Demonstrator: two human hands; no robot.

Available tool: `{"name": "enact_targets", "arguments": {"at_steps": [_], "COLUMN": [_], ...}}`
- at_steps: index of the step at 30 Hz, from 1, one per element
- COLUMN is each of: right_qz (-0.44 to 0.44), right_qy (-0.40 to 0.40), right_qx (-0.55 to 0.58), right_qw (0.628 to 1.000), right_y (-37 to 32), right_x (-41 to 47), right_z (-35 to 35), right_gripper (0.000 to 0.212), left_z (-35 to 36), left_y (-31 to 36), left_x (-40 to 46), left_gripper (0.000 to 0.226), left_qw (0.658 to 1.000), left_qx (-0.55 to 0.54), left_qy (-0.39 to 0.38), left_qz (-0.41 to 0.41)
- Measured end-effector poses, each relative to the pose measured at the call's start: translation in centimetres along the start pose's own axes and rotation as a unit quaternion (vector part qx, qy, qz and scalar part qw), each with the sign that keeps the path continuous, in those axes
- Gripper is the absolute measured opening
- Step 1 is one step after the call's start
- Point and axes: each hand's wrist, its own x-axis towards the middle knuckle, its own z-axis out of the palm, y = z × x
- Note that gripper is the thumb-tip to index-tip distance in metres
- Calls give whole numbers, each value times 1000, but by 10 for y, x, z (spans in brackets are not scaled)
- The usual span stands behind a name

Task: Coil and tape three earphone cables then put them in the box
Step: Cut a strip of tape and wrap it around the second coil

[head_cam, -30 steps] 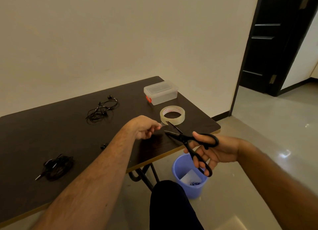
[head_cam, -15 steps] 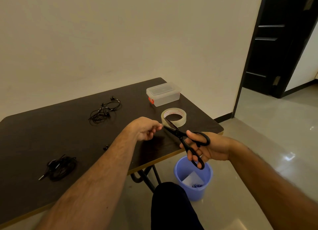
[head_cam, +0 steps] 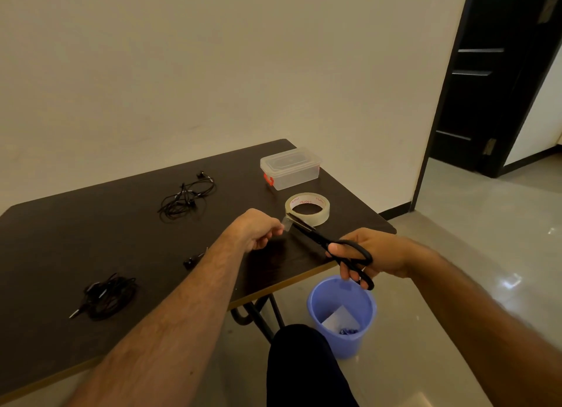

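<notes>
My left hand pinches the free end of clear tape pulled from the tape roll on the dark table. My right hand grips black scissors, whose blades are closed across the tape strip beside the roll. A loose tangle of black earphones lies at the table's far middle. A coiled black earphone bundle lies near left. Part of a third earphone shows beside my left forearm. The clear lidded box with a red latch stands at the far right corner.
A blue bin with scraps stands on the floor under the table's right edge, beside my knee. A wall runs behind the table. A dark door opens at the right.
The scissor blades have closed on the tape next to the roll, and my right hand has moved slightly toward the table. My left hand still holds the tape end.
</notes>
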Motion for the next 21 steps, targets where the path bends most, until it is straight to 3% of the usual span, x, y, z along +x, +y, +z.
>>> {"name": "enact_targets", "arguments": {"at_steps": [8,15,21], "right_qz": [16,30,43], "right_qy": [64,85,92], "right_qx": [-117,-186,-220], "right_qw": [991,978,970], "right_y": [-9,-17,-21], "right_x": [8,16,17], "right_z": [0,3,4], "right_gripper": [36,37,39], "left_z": [6,10,8], "left_y": [3,2,1], "left_x": [4,4,0], "left_gripper": [13,14,13], "left_qw": [994,974,975], "left_qx": [90,182,178], "left_qy": [41,90,97], "left_qz": [46,95,85]}}
